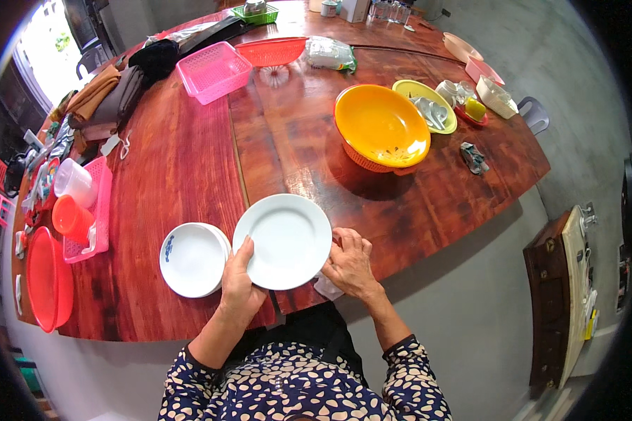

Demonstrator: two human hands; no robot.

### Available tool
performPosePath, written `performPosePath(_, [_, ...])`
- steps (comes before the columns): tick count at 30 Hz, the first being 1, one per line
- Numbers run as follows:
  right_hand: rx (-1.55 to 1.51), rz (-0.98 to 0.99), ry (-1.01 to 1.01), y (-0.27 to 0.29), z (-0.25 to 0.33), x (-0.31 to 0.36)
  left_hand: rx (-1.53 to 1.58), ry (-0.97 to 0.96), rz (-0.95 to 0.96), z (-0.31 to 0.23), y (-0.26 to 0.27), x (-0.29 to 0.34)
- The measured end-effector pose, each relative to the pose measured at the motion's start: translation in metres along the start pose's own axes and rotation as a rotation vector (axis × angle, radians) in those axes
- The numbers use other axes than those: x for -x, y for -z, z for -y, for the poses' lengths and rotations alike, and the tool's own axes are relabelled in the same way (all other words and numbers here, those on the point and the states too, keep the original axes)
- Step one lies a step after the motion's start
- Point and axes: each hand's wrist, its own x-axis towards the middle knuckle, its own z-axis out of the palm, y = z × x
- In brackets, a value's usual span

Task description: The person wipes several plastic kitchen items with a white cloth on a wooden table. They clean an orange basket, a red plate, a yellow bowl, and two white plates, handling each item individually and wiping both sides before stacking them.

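A round white plate is held up in front of me, tilted a little, over the near edge of the table. My left hand grips its lower left rim, thumb on the upper face and fingers hidden underneath. At the right rim, my right hand has its fingers curled against the edge, some of them behind the plate. Below that hand a bit of white cloth or tissue shows; most of it is hidden. Just left of the plate, a short stack of white dishes with a blue mark rests on the wooden table.
A yellow basin sits on an orange basket toward the right, beside a yellow-green basket of metal utensils. A crumpled cloth lies nearby. Pink basket stands farther back. On the left are a red tub and a pink tray with cups.
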Motion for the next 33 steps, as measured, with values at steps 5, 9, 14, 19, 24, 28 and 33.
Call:
performPosePath(5, [-0.498, -0.494, -0.502, 0.017, -0.083, -0.038, -0.034, 0.044, 0.012, 0.004, 0.000, -0.006])
performPosePath(9, [-0.697, -0.621, -0.867, 0.060, -0.158, -0.087, -0.070, 0.082, -0.037, 0.006, -0.012, -0.011])
performPosePath(14, [-0.757, -0.660, -0.795, 0.048, -0.242, -0.110, -0.077, 0.060, -0.005, 0.010, -0.015, -0.021])
performPosePath(19, [-0.872, -0.560, -0.801, 0.049, -0.230, -0.128, -0.108, 0.031, -0.039, 0.004, -0.013, -0.026])
performPosePath(24, [-0.898, -0.563, -0.813, 0.054, -0.232, -0.130, -0.125, 0.024, -0.053, 0.000, -0.015, -0.031])
performPosePath(28, [-0.821, -0.612, -0.715, 0.055, -0.235, -0.120, -0.142, 0.000, -0.055, -0.006, -0.014, -0.030])
performPosePath(33, [-1.021, -0.564, -0.830, 0.067, -0.209, -0.120, -0.140, -0.021, -0.077, -0.013, -0.016, -0.028])
